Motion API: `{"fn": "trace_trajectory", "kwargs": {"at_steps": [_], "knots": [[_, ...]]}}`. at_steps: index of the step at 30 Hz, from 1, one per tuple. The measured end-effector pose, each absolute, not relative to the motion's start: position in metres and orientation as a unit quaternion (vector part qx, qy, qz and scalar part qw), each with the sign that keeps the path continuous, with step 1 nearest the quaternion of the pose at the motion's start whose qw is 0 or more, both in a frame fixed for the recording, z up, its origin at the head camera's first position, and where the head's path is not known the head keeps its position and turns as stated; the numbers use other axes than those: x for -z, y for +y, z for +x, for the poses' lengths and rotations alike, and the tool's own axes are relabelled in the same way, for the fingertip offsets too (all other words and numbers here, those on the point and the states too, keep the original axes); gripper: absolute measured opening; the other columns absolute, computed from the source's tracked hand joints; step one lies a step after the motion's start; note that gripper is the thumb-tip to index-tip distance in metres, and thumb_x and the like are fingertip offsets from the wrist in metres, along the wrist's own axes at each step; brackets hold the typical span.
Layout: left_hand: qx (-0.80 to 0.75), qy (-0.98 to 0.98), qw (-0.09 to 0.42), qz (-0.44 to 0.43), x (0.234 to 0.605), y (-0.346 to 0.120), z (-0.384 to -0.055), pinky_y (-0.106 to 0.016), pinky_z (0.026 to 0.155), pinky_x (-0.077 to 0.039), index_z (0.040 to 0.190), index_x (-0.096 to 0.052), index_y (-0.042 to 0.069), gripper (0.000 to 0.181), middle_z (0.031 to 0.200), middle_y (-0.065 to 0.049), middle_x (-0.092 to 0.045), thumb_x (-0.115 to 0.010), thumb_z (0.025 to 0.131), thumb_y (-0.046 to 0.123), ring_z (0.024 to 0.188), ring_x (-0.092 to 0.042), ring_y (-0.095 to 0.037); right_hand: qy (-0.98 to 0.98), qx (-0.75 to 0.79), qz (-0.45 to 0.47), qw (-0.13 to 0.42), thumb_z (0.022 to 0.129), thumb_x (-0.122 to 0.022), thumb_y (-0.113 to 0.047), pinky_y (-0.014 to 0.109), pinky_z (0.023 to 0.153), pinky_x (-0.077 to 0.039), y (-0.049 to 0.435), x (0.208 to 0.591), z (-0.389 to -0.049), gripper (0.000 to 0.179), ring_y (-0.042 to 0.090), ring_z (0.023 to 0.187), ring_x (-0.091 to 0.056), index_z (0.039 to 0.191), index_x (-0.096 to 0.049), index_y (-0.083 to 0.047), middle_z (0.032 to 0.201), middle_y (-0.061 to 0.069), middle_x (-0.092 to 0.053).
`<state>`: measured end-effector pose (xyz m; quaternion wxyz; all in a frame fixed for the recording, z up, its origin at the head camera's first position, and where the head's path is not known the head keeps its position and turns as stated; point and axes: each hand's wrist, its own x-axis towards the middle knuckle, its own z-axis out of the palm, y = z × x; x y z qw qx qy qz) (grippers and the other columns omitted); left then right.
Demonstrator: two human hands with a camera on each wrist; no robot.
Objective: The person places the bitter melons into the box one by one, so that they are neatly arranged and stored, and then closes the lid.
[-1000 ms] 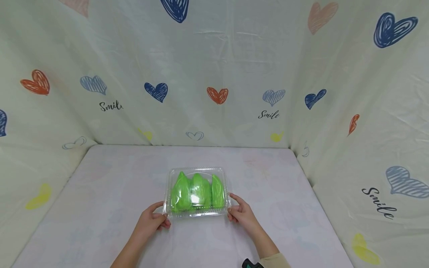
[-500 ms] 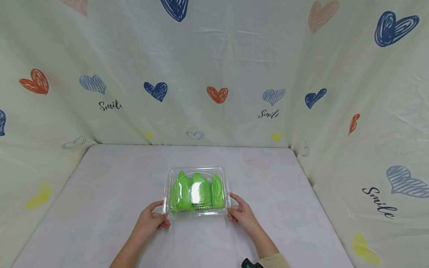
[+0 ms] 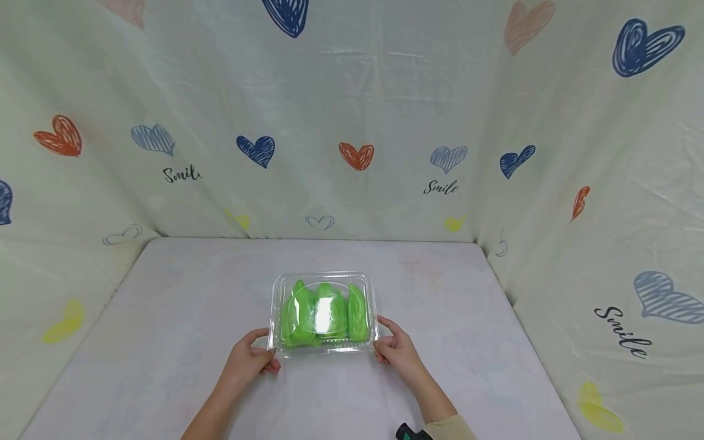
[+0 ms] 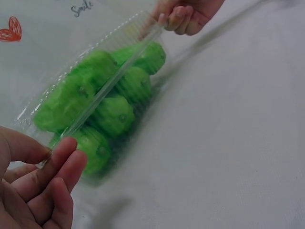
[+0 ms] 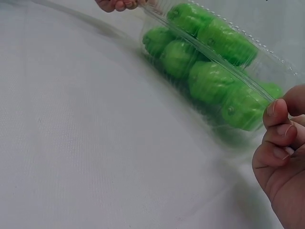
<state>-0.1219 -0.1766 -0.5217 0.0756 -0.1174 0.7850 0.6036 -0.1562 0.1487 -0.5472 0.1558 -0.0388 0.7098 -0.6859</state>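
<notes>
A clear plastic clamshell box (image 3: 279, 287) with its lid down sits at the middle of the head view. Several bright green, gourd-like vegetables (image 3: 301, 315) lie in it, stacked in two layers in the wrist views. My left hand (image 3: 245, 360) pinches the rim at the near left corner between thumb and fingers. On the other side, my right hand (image 3: 398, 351) pinches the rim at the near right corner. The left wrist view shows the thumb and fingertips (image 4: 66, 145) meeting at the rim. Whether the box's base touches the table I cannot tell.
A pale tabletop (image 3: 192, 305) spreads around the box. Behind it and at both sides hangs a whitish curtain (image 3: 385, 91) printed with hearts and "Smile". A dark device (image 3: 409, 432) shows by the right sleeve (image 3: 451, 428) at the bottom edge.
The box's far edge has risen very slightly in the head view, and the bright glare on its lid has grown. Both hands keep their hold on its corners.
</notes>
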Motion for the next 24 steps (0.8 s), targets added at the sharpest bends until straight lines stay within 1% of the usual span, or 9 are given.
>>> {"fn": "trace_trajectory", "kwargs": {"at_steps": [5, 11, 16, 24], "knots": [[-0.596, 0.792, 0.080, -0.109, 0.519, -0.177, -0.125, -0.027, 0.053, -0.050, 0.134, -0.044, -0.012, 0.048, 0.066, -0.013, -0.067, -0.055, 0.087, -0.007, 0.060, -0.067, -0.024, 0.711, 0.687, -0.043, 0.146, 0.092, -0.057, 0.003, 0.021, 0.052, -0.040, 0.149, 0.552, -0.159, 0.063, 0.009, 0.054, -0.047, 0.149, -0.029, 0.005, 0.061, 0.001, -0.054], [-0.601, 0.789, 0.080, -0.101, 0.520, -0.175, -0.129, -0.026, 0.054, -0.051, 0.137, -0.042, -0.014, 0.050, 0.069, -0.013, -0.068, -0.055, 0.089, -0.006, 0.062, -0.068, -0.021, 0.709, 0.688, -0.051, 0.142, 0.092, -0.056, 0.002, 0.020, 0.052, -0.039, 0.152, 0.551, -0.160, 0.061, 0.007, 0.053, -0.046, 0.147, -0.030, 0.008, 0.061, 0.000, -0.055], [-0.606, 0.786, 0.077, -0.099, 0.521, -0.170, -0.132, -0.028, 0.054, -0.050, 0.138, -0.041, -0.014, 0.050, 0.071, -0.013, -0.069, -0.054, 0.091, -0.004, 0.064, -0.067, -0.021, 0.713, 0.686, -0.050, 0.136, 0.092, -0.056, 0.002, 0.020, 0.052, -0.039, 0.155, 0.550, -0.164, 0.060, 0.006, 0.054, -0.046, 0.146, -0.032, 0.009, 0.062, -0.001, -0.056], [-0.620, 0.774, 0.071, -0.113, 0.523, -0.158, -0.140, -0.028, 0.056, -0.051, 0.138, -0.042, -0.013, 0.048, 0.072, -0.010, -0.068, -0.053, 0.092, -0.002, 0.065, -0.066, -0.018, 0.719, 0.682, -0.033, 0.131, 0.093, -0.055, 0.003, 0.021, 0.054, -0.041, 0.164, 0.551, -0.170, 0.058, 0.009, 0.055, -0.048, 0.146, -0.031, 0.010, 0.064, 0.002, -0.057]]}}
